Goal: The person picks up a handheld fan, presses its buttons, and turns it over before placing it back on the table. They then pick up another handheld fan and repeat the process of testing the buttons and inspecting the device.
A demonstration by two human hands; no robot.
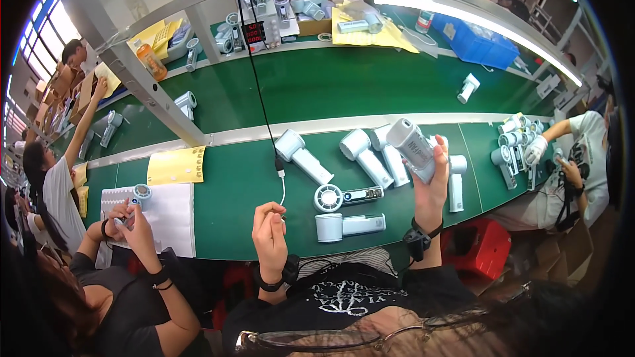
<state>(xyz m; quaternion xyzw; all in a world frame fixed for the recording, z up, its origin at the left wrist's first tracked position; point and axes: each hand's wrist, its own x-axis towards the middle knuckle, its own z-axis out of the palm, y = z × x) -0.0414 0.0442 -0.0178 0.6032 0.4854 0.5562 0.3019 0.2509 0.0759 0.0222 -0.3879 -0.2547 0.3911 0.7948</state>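
Note:
My right hand [431, 182] is raised and grips a white handheld fan [411, 143], its round head pointing up and left. My left hand [270, 233] pinches the lower end of a thin white cable [282, 188] that hangs from a black cord [258, 79] coming down from above. On the green bench [245, 192] between my hands lie two white fans [347, 225], one face up [329, 198]. Three more white fans [301, 154] lie in a row just beyond them.
A person on my left [132, 221] holds a small fan over a white sheet [169, 215]. A person on my right [575, 158] handles several white fans. A power meter [254, 32], yellow sheets and a blue bin [479, 43] sit on the far bench.

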